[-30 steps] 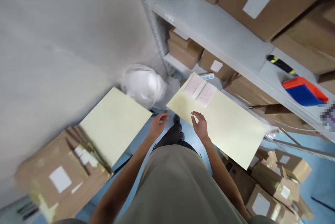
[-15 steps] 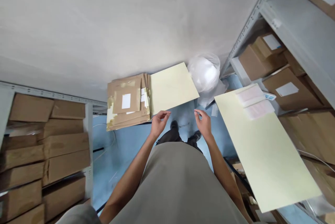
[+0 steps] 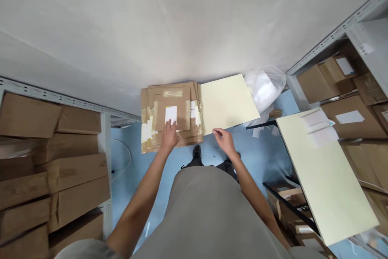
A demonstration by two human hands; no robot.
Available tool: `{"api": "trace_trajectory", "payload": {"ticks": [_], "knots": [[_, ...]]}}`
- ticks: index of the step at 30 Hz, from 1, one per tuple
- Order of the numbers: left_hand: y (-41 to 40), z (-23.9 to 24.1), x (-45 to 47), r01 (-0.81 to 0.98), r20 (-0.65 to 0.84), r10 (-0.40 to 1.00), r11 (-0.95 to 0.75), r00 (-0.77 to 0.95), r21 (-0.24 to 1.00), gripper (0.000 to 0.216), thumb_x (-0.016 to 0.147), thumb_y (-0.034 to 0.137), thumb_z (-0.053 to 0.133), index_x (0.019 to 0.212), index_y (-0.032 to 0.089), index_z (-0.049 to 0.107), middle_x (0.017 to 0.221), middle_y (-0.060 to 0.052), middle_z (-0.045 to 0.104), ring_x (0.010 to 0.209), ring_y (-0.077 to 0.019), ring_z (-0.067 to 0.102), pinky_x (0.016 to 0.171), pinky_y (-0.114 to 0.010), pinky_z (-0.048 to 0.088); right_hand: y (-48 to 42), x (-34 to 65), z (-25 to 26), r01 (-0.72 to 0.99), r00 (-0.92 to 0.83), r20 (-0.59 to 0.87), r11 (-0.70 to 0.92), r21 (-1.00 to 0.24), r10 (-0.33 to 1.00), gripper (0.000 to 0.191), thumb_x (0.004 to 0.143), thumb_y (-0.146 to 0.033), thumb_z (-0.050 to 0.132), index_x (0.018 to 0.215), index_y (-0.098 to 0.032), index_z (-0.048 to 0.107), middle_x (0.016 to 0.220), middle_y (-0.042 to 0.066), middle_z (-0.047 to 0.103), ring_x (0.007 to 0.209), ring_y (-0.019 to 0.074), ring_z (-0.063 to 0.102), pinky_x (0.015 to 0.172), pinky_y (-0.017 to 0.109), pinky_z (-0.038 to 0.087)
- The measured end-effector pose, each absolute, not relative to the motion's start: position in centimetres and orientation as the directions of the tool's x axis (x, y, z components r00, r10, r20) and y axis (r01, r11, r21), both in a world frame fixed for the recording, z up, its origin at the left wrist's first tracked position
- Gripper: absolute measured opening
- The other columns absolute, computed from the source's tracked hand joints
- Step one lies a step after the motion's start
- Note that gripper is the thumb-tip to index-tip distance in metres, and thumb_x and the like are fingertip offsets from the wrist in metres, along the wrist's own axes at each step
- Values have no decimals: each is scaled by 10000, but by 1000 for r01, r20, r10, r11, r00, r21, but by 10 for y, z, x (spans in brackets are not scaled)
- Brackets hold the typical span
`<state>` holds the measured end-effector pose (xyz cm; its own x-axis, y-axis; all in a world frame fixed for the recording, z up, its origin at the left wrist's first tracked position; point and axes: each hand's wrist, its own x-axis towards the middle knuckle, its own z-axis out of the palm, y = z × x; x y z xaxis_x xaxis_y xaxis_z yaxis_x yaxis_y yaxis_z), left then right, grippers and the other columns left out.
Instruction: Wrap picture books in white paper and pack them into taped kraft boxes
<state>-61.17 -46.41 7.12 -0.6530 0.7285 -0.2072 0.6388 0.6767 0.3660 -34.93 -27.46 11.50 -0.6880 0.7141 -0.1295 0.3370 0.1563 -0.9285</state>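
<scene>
My left hand [image 3: 169, 134] reaches over a stack of flattened cardboard boxes [image 3: 157, 137] with strips of clear tape. Its fingers are stretched out over the lower edge of a white label [image 3: 171, 113] on the top, smaller cardboard piece [image 3: 183, 115]. Whether the fingertips press on it I cannot tell. Beside the near edge of a pale yellow tabletop [image 3: 227, 103], my right hand [image 3: 224, 141] hangs with thumb and forefinger pinched together. Nothing shows between them.
A clear plastic bag with white contents [image 3: 263, 89] is past the tabletop's right end. Another pale yellow tabletop [image 3: 327, 182] at right carries pinkish-white packets [image 3: 321, 125]. Shelves with cardboard boxes [image 3: 80, 166] stand on both sides, and a pale wall [image 3: 182, 20] rises ahead.
My left hand has moved from beside the stack onto the top piece, its fingers stretching out. My right hand has moved slightly left. The view has shifted to the left.
</scene>
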Motion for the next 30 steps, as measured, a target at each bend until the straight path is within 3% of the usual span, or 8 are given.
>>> {"api": "trace_trajectory", "payload": {"ticks": [3, 6, 14, 20, 23, 25, 27, 30], "knots": [[-474, 51, -654, 738, -303, 785, 616, -541, 277, 1034, 748, 36, 695, 1718, -13, 341, 1819, -364, 159, 1714, -516, 169, 1358, -667, 253, -307, -383, 109, 360, -694, -165, 140, -923, 701, 297, 1033, -417, 622, 1109, -221, 832, 1140, 116, 866, 1046, 284, 828, 984, 428, 662], [-471, 35, -678, 808, -340, 842, 516, -418, 285, 1051, 779, 52, 695, 1751, 37, 295, 1833, -345, 116, 1727, -504, 104, 1364, -674, 204, -330, -401, 109, 376, -680, -188, 118, -919, 709, 286, 1032, -409, 631, 1129, -233, 834, 1162, 100, 865, 1056, 274, 825, 1001, 420, 657], [-460, 33, -691, 818, -304, 880, 460, -366, 347, 916, 767, 10, 609, 1670, 34, 452, 1760, -341, 365, 1680, -492, 307, 1312, -631, 344, -342, -404, 118, 453, -613, -213, 117, -884, 761, 292, 1030, -448, 637, 1108, -251, 837, 1148, 93, 867, 1034, 286, 826, 998, 449, 656], [-466, 82, -716, 725, -80, 878, 439, -472, 531, 581, 855, 15, 529, 1409, 133, 655, 1489, -226, 678, 1325, -367, 699, 1107, -493, 568, -332, -409, 125, 444, -582, -182, 122, -888, 793, 326, 1022, -498, 634, 1094, -250, 833, 1142, 100, 864, 1046, 296, 823, 1004, 466, 652], [-470, 122, -739, 686, 132, 809, 386, -573, 616, 334, 976, 121, 527, 1255, 200, 694, 1368, -162, 732, 1262, -315, 713, 1073, -452, 571, -325, -409, 135, 430, -559, -167, 112, -896, 812, 367, 1009, -557, 647, 1080, -249, 835, 1137, 110, 865, 1043, 307, 825, 1006, 481, 651], [-469, 153, -753, 629, 270, 673, 371, -689, 683, 189, 1024, 285, 605, 1149, 186, 706, 1145, -142, 769, 1114, -295, 741, 1014, -423, 579, -321, -406, 143, 419, -537, -157, 101, -902, 829, 394, 1002, -591, 653, 1068, -249, 837, 1144, 116, 865, 1052, 315, 824, 1015, 491, 649], [-462, 180, -762, 552, 320, 556, 317, -767, 771, 306, 1015, 451, 677, 1128, 169, 710, 1039, -109, 773, 1008, -264, 742, 953, -390, 589, -316, -401, 153, 404, -505, -145, 84, -911, 851, 426, 998, -623, 660, 1077, -243, 836, 1169, 125, 861, 1080, 321, 819, 1023, 494, 650], [-440, 206, -760, 409, 250, 557, 179, -792, 895, 495, 948, 621, 743, 1144, 168, 725, 1024, -79, 794, 943, -226, 738, 880, -345, 604, -308, -383, 168, 360, -380, -97, 51, -932, 920, 513, 974, -672, 691, 1185, -220, 812, 1241, 156, 839, 1164, 336, 795, 1024, 498, 656]]}}
